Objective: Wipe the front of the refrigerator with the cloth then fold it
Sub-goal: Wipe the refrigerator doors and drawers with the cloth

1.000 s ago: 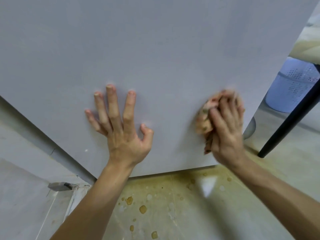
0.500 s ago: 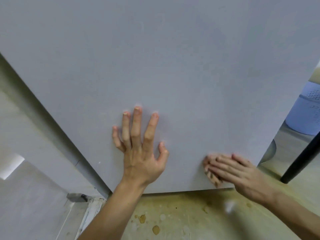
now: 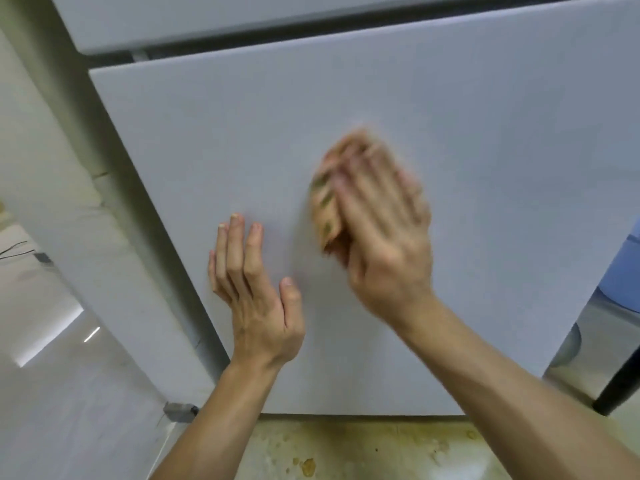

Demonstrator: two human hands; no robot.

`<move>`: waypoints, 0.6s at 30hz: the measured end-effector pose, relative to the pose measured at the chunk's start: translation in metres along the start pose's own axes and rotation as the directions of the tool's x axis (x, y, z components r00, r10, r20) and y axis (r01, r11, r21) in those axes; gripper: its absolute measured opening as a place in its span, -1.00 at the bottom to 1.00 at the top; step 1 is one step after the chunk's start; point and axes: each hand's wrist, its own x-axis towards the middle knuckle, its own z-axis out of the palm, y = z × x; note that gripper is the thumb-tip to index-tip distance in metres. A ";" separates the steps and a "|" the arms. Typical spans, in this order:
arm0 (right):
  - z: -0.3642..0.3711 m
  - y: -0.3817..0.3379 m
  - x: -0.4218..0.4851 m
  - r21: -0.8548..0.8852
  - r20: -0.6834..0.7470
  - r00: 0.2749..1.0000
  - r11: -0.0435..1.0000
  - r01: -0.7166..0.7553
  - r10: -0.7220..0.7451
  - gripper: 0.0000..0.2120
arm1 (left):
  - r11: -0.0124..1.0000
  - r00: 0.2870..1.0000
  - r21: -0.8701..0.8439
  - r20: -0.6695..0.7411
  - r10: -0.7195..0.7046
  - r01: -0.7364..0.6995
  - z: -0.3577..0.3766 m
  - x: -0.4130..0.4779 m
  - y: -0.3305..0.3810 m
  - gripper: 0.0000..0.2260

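Refrigerator (image 3: 485,133) front, cloth (image 3: 325,202) (blurred) apparently higher

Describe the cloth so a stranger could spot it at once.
Start at the pale grey refrigerator door that fills the view. Near its middle the right hand presses flat against it, and the cloth is the bunched wad sticking out under its fingers. It alone is tan with green marks; the left hand beside it is bare.

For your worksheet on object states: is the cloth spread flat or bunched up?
Bunched up: the cloth shows only as a small wad under the right hand against the refrigerator door.
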 end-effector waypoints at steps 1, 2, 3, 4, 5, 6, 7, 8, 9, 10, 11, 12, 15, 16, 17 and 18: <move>0.005 -0.001 -0.020 0.006 0.104 0.989 0.995 0.104 -0.104 -0.56 | 1.000 1.000 -0.007 0.002 0.004 -0.004 -0.002 0.002 -0.003 -0.40; 0.007 0.000 -0.043 0.013 0.215 0.956 0.979 0.202 -0.200 -0.52 | 1.000 1.000 -0.008 0.013 0.013 -0.013 -0.003 0.003 -0.006 -0.40; 0.006 0.003 -0.065 0.022 0.315 0.908 0.959 0.283 -0.275 -0.50 | 1.000 0.999 -0.003 0.027 0.028 -0.028 -0.005 0.005 -0.009 -0.39; 0.002 0.008 -0.084 0.035 0.390 0.861 0.940 0.339 -0.325 -0.51 | 0.999 0.998 0.007 0.045 0.045 -0.045 -0.007 0.005 -0.011 -0.38; -0.003 0.013 -0.098 0.051 0.437 0.826 0.927 0.372 -0.356 -0.54 | 0.998 0.996 0.020 0.061 0.062 -0.063 -0.008 0.006 -0.014 -0.37; -0.009 0.018 -0.108 0.064 0.468 0.803 0.920 0.387 -0.370 -0.57 | 0.996 0.994 0.033 0.074 0.076 -0.078 -0.010 0.006 -0.016 -0.37; -0.014 0.022 -0.112 0.067 0.488 0.790 0.918 0.390 -0.371 -0.57 | 0.995 0.993 0.048 0.080 0.086 -0.090 -0.011 0.006 -0.017 -0.38; -0.019 0.025 -0.111 0.052 0.501 0.786 0.919 0.390 -0.362 -0.57 | 0.993 0.993 0.062 0.078 0.092 -0.097 -0.012 0.007 -0.018 -0.40; -0.023 0.028 -0.108 0.026 0.499 0.795 0.923 0.383 -0.344 -0.57 | 0.993 0.993 0.071 0.073 0.090 -0.095 -0.014 0.008 -0.018 -0.41; -0.026 0.031 -0.101 -0.009 0.477 0.822 0.933 0.359 -0.312 -0.58 | 0.993 0.994 0.073 0.065 0.085 -0.090 -0.015 0.009 -0.018 -0.42; -0.029 0.034 -0.092 -0.047 0.425 0.867 0.950 0.308 -0.260 -0.58 | 0.994 0.995 0.068 0.055 0.081 -0.085 -0.016 0.010 -0.018 -0.43; -0.032 0.037 -0.079 -0.078 0.342 0.920 0.970 0.230 -0.190 -0.58 | 0.995 0.996 0.062 0.044 0.079 -0.081 -0.017 0.013 -0.018 -0.44; -0.034 0.042 -0.020 -0.099 0.001 0.997 0.992 -0.080 0.081 -0.61 | 0.996 0.997 0.055 0.023 0.076 -0.077 -0.021 0.019 -0.021 -0.45; -0.032 0.040 0.002 -0.076 -0.104 0.978 0.979 -0.190 0.182 -0.59 | 0.996 0.997 0.046 0.017 0.070 -0.071 -0.023 0.021 -0.022 -0.44; -0.028 0.035 0.023 -0.047 -0.187 0.944 0.958 -0.284 0.271 -0.53 | 0.998 0.998 0.029 0.014 0.063 -0.063 -0.024 0.022 -0.024 -0.42; -0.021 0.028 0.041 -0.022 -0.242 0.915 0.941 -0.337 0.322 -0.47 | 0.998 0.998 0.010 0.016 0.055 -0.055 -0.025 0.023 -0.026 -0.41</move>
